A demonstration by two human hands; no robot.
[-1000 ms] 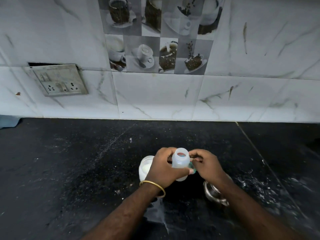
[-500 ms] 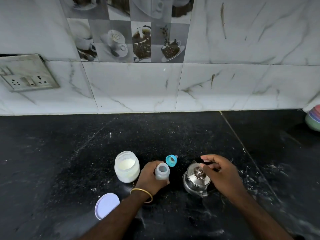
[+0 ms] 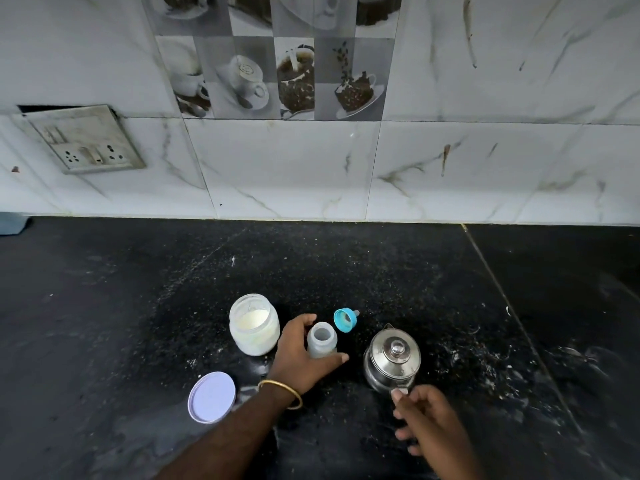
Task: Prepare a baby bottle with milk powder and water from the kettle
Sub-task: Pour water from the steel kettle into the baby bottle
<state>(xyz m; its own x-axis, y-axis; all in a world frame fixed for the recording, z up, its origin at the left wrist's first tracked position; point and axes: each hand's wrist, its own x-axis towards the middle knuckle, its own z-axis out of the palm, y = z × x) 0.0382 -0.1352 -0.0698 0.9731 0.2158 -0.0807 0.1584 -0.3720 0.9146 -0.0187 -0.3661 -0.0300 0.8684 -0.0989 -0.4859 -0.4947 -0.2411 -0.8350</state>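
A small translucent baby bottle (image 3: 322,339) stands upright and uncapped on the black counter (image 3: 433,289). My left hand (image 3: 300,357) grips it, fingers and thumb curled round its sides. Its blue teat cap (image 3: 345,319) lies on its side just behind the bottle. An open jar of white milk powder (image 3: 254,323) stands to the left. A small steel kettle (image 3: 392,359) with its lid on sits to the right. My right hand (image 3: 425,419) hovers just in front of the kettle's handle, fingers loosely curled and holding nothing.
The jar's white lid (image 3: 212,397) lies flat at the front left. White powder specks are scattered over the counter. A tiled wall with a socket plate (image 3: 86,140) closes the back.
The cap has come off the bottle and lies on the counter. The bottle was set down. My right hand moved from above the kettle to in front of it.
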